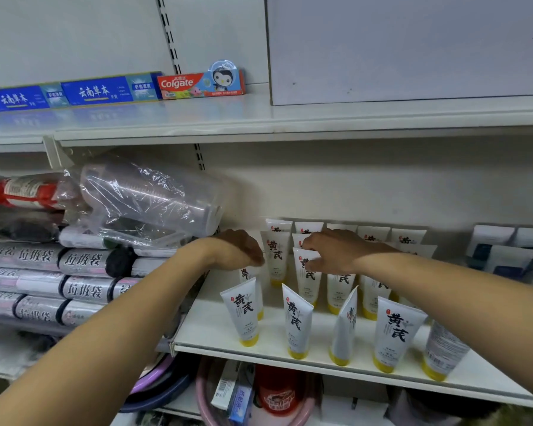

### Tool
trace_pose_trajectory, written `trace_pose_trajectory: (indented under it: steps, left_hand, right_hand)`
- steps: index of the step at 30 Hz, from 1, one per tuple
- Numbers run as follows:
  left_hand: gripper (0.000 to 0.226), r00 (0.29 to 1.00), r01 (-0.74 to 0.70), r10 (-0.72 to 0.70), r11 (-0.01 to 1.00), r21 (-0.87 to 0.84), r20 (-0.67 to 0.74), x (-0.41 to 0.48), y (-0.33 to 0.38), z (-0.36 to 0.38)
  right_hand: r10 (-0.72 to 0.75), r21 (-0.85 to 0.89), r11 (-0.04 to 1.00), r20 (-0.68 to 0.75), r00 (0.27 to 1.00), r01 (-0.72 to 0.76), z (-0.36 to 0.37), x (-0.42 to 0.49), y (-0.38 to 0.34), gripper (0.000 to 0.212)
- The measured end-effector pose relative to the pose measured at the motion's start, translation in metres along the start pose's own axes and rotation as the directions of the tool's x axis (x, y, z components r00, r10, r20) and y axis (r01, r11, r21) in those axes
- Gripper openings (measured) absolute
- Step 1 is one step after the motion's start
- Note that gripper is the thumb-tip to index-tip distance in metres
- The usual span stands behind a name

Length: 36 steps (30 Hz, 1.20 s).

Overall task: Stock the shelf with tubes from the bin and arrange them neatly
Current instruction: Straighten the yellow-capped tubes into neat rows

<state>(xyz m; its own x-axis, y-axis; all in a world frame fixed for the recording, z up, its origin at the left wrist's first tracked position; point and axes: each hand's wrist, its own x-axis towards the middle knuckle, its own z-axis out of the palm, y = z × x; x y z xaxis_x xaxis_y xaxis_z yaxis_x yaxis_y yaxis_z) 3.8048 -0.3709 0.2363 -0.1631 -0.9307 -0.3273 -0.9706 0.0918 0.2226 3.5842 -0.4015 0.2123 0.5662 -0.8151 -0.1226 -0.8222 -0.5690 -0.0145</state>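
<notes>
Left hand [239, 250] bent at the wrist, fingers curled down behind the front tubes [296, 321] — whether it grips anything, can't tell. Right hand [330, 252] pinches the top of one white tube [310, 284] — standing cap-down among the rows on the shelf [210, 330].

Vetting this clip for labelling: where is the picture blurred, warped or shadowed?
Head view: wide-angle bends the upper shelf; far-right boxes blurred; left hand and right hand in shadow; glare on the plastic bag; front tube sharp.
</notes>
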Motion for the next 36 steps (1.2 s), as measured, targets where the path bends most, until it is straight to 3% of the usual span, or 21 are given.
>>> trace_pose_trajectory:
  steps: [5,9,13,17,24,29,36]
  left_hand:
    - [0.036,0.998,-0.044,0.044,0.999,0.017,0.038,0.010,-0.016,0.007]
    - [0.011,0.993,-0.070,0.070,0.998,0.006,-0.097,0.023,-0.012,0.018]
    - [0.028,0.983,-0.078,0.073,0.997,-0.024,-0.167,0.035,-0.002,0.023]
    - [0.036,0.974,-0.088,0.079,0.996,-0.032,-0.211,0.042,0.006,0.025]
    - [0.031,0.966,-0.118,0.110,0.993,-0.020,-0.236,0.047,0.008,0.025]
    - [0.032,0.964,-0.124,0.114,0.992,-0.027,-0.239,0.048,0.006,0.025]
    - [0.034,0.968,-0.113,0.099,0.992,-0.047,-0.230,0.049,0.004,0.027]
  right_hand:
    - [0.009,0.024,1.000,-0.008,1.000,-0.009,0.004,0.002,0.000,0.042]
    - [0.034,0.087,0.996,-0.030,0.999,-0.032,0.009,0.005,0.000,0.041]
    - [0.018,0.136,0.991,-0.066,0.998,-0.008,0.013,0.010,0.004,0.025]
    - [0.006,0.152,0.988,-0.064,0.998,0.004,0.014,0.011,0.005,0.027]
    - [0.015,0.151,0.988,-0.054,0.998,-0.007,0.016,0.013,0.007,0.035]
    - [-0.014,0.176,0.984,-0.076,0.997,0.027,0.016,0.015,0.007,0.020]
    - [-0.027,0.183,0.982,-0.104,0.994,0.046,0.017,0.017,0.008,0.018]
